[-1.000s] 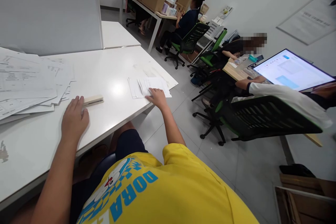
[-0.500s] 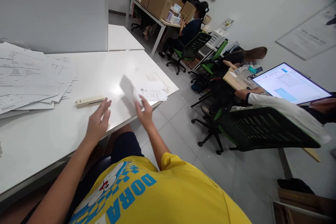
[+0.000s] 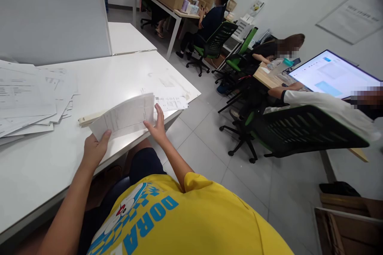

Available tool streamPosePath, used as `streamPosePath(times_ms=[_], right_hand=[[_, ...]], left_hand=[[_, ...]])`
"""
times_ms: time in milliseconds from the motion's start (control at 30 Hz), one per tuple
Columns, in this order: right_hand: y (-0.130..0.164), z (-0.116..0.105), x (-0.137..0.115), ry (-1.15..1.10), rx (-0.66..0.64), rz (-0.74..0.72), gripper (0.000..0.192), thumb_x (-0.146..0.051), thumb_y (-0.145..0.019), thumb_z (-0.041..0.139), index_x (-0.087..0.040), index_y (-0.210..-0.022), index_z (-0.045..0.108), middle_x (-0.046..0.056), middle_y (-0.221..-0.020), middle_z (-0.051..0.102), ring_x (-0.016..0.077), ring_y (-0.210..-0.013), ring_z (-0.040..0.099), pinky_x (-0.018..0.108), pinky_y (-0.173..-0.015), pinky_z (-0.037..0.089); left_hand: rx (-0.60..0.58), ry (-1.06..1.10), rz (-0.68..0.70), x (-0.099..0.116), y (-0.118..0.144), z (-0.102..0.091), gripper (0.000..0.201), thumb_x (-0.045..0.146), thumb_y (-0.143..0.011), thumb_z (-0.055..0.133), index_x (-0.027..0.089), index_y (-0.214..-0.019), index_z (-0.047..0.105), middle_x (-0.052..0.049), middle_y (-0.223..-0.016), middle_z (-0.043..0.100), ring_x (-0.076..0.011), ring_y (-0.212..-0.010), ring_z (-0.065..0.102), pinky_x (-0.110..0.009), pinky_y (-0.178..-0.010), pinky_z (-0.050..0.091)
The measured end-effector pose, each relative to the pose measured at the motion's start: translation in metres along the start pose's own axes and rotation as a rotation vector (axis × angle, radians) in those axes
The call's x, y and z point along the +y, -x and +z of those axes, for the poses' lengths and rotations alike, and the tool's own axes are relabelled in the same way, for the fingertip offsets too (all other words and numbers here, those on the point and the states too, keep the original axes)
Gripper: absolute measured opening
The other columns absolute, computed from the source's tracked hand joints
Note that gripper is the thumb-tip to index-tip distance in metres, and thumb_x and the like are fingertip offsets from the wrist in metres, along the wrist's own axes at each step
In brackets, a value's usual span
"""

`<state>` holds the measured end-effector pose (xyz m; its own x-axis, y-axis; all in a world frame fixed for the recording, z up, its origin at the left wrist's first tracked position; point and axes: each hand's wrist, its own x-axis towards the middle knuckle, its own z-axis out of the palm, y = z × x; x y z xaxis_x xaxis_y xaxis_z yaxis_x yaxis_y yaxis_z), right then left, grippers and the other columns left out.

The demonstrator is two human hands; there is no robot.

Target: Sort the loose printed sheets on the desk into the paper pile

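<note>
1. The loose heap of printed white paper sheets (image 3: 28,99) lies fanned out at the far left of the white desk (image 3: 125,69); a careless sweep of the forearm could push the top sheets out of order.
2. The left hand (image 3: 95,148) pinches the lower left corner of a single printed white sheet (image 3: 124,114), held raised just above the desk's near edge. With so little in the grip, the corner could crease or slip free.
3. The flat beige stapler (image 3: 88,118) lies half hidden behind that sheet, so it could get knocked.
4. The right hand (image 3: 157,125) steadies the sheet's right edge with open fingers, not clenched.
5. The small stack of white slips (image 3: 172,101) sits near the desk's corner, where a brush could send them to the floor.
</note>
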<state>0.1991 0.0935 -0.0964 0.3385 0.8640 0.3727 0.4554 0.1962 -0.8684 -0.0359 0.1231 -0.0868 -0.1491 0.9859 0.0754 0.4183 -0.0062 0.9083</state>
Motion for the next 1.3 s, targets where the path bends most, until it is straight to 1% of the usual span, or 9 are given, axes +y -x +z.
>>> streamPosePath(times_ms=[133,233,433,633,800,933,1000,1133,1300], right_hand=[[-0.012,0.004,0.016,-0.298,-0.071,0.131,0.065,-0.056,-0.083,0.064,-0.022,-0.136,0.049,0.015,-0.139,0.057,0.0265,-0.132,0.052,0.046,-0.112,0.042],[-0.010,0.007,0.019,-0.426,-0.002,0.114,0.046,-0.055,-0.083,0.062,-0.022,-0.115,0.058,0.011,-0.116,0.066,0.0243,-0.113,0.062,0.042,-0.104,0.048],[-0.006,0.004,0.012,-0.399,-0.054,0.096,0.040,-0.055,-0.084,0.058,-0.022,-0.107,0.059,0.009,-0.110,0.068,0.0233,-0.111,0.062,0.038,-0.102,0.049],[-0.012,-0.008,0.015,-0.419,-0.078,0.232,0.029,-0.050,-0.079,0.063,-0.022,-0.089,0.065,0.002,-0.084,0.070,0.0210,-0.087,0.064,0.034,-0.084,0.053],[-0.017,-0.040,0.024,-0.458,-0.115,0.433,0.038,-0.046,-0.067,0.072,-0.021,-0.097,0.070,0.002,-0.083,0.072,0.0216,-0.085,0.064,0.033,-0.078,0.051],[-0.014,-0.055,0.030,-0.361,-0.088,0.511,0.043,-0.041,-0.064,0.070,-0.020,-0.101,0.071,0.003,-0.080,0.072,0.0218,-0.083,0.064,0.033,-0.076,0.049],[-0.012,-0.053,0.031,-0.318,-0.101,0.532,0.045,-0.040,-0.064,0.067,-0.018,-0.104,0.072,0.003,-0.079,0.072,0.0218,-0.080,0.064,0.033,-0.075,0.049],[-0.012,-0.047,0.027,-0.249,-0.128,0.531,0.048,-0.036,-0.066,0.061,-0.016,-0.108,0.072,0.003,-0.080,0.071,0.0209,-0.080,0.064,0.032,-0.074,0.048],[-0.014,-0.051,0.024,-0.099,-0.152,0.522,0.047,-0.032,-0.068,0.056,-0.015,-0.109,0.074,0.001,-0.072,0.067,0.0191,-0.075,0.060,0.030,-0.070,0.047]], left_hand=[[0.070,-0.007,-0.009,-0.010,0.001,0.001,0.049,0.054,-0.065,0.068,0.013,-0.091,0.072,-0.012,-0.088,0.076,-0.0326,-0.094,0.071,-0.050,-0.091,0.057],[0.087,-0.020,0.034,-0.011,0.002,0.002,0.050,0.057,-0.058,0.070,0.015,-0.085,0.071,-0.011,-0.084,0.075,-0.0343,-0.093,0.071,-0.052,-0.090,0.056],[0.166,0.030,0.216,-0.022,0.005,0.002,0.050,0.057,-0.064,0.070,0.014,-0.089,0.068,-0.011,-0.089,0.073,-0.0311,-0.092,0.071,-0.049,-0.093,0.055],[0.188,-0.066,0.261,-0.019,0.001,0.002,0.047,0.056,-0.073,0.063,0.013,-0.091,0.067,-0.009,-0.085,0.070,-0.0277,-0.087,0.068,-0.045,-0.088,0.056],[0.286,0.027,0.424,-0.002,0.002,0.004,0.056,0.044,-0.089,0.054,0.009,-0.132,0.052,-0.014,-0.109,0.067,-0.0230,-0.102,0.065,-0.040,-0.092,0.054],[0.347,-0.133,0.428,0.004,0.001,0.001,0.049,0.039,-0.094,0.046,0.010,-0.133,0.053,-0.017,-0.118,0.065,-0.0257,-0.116,0.059,-0.040,-0.097,0.051],[0.285,-0.308,0.505,0.003,-0.007,-0.004,0.049,0.038,-0.094,0.044,0.012,-0.134,0.054,-0.017,-0.126,0.063,-0.0284,-0.128,0.053,-0.044,-0.108,0.045],[-0.060,-0.606,0.703,-0.005,-0.031,-0.018,0.058,0.037,-0.095,0.040,0.014,-0.148,0.042,-0.015,-0.154,0.045,-0.0309,-0.150,0.031,-0.048,-0.123,0.026],[-0.229,-0.718,0.667,-0.015,-0.041,-0.022,0.064,0.038,-0.097,0.032,0.011,-0.154,0.032,-0.014,-0.161,0.035,-0.0320,-0.153,0.022,-0.054,-0.125,0.020]])
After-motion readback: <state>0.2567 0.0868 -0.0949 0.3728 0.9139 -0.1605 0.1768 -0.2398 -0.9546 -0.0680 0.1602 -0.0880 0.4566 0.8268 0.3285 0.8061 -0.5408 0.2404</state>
